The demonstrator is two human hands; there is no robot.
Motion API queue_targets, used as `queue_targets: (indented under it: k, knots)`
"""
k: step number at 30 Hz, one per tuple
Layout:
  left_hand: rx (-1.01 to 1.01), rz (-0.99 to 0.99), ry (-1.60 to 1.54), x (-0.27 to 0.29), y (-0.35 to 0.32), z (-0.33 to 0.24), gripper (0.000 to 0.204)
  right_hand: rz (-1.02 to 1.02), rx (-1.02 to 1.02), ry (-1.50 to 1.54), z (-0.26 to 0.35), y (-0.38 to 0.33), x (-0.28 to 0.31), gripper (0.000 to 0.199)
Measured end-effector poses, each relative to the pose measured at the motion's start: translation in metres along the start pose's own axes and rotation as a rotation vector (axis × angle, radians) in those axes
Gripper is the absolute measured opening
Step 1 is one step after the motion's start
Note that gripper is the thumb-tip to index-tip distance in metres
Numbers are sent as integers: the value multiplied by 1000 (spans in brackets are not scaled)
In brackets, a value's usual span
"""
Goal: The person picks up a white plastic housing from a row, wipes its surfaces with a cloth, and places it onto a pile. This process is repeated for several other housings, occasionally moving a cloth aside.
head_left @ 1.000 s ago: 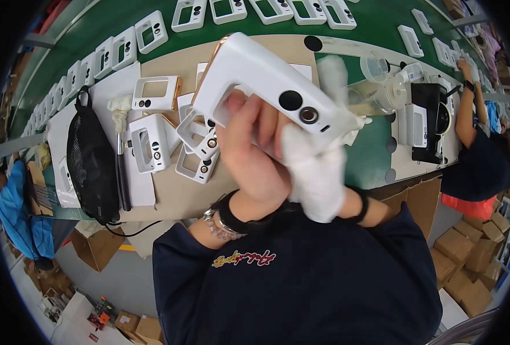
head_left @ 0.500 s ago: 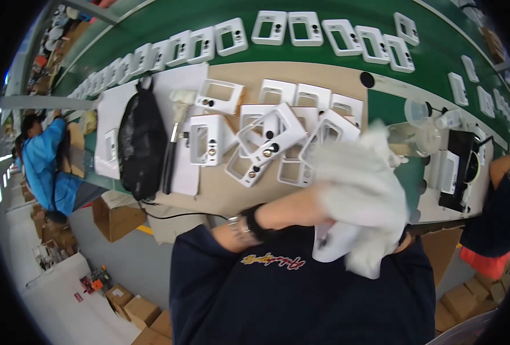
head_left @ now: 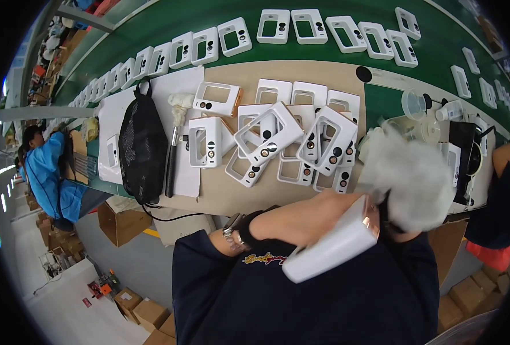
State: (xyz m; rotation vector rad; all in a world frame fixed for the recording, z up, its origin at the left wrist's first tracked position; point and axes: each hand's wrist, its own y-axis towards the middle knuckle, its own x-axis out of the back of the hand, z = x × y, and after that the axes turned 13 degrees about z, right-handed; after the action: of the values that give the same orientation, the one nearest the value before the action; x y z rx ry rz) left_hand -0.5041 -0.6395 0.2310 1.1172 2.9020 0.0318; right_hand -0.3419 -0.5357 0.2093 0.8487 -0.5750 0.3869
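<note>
Pressed close against the dark blue top at the lower centre, a white rectangular plastic housing (head_left: 332, 247) is gripped at its upper end by the left hand (head_left: 315, 215), whose fingers are closed around it. A white wiping cloth (head_left: 410, 181), blurred, is bunched over the right hand, which is hidden beneath it, so how far its fingers are open cannot be told. A jumbled pile of white camera-panel frames (head_left: 284, 138) is spread on the tan work mat (head_left: 232, 192) just above the hands, and a row of like frames (head_left: 292, 26) is laid along the green conveyor belt (head_left: 347, 54) behind. A black mesh bag (head_left: 142, 146) is set at the left of the mat. Brown cardboard cartons (head_left: 143, 313) are stacked on the floor at lower left, and another brown carton (head_left: 120, 221) is placed under the bench edge.
</note>
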Motion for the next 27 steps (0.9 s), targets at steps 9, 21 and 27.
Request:
queue_targets:
  k: [9,21,27]
  knots:
    - [-99,-1072,277,34,-2,-17,42,581,-72,906,76,31,-20,66]
    - [155,-635,86,53,3,-55,36,518,355,437,33,29,-2,51]
    - [483,-806,404,266,-3,-39,27,694,-122,764,32,29,29,49]
